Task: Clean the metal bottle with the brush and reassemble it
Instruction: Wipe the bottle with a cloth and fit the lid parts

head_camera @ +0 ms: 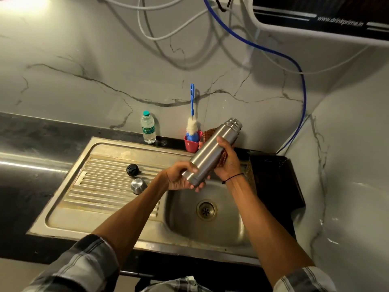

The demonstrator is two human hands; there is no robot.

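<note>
On the ribbed drainboard at the left of the sink point(117, 209), a black stopper point(133, 170) and a steel cap point(138, 186) are set side by side. Farther back on the bench point(37, 131), a plastic water bottle point(148, 130) is stood upright, and the brush point(192, 121) is propped in a red cup point(192, 144). Above the basin, the uncapped metal bottle point(212, 151) is held tilted, mouth far and right; its base is gripped by the left hand point(181, 177) and its middle is wrapped by the right hand point(228, 159).
</note>
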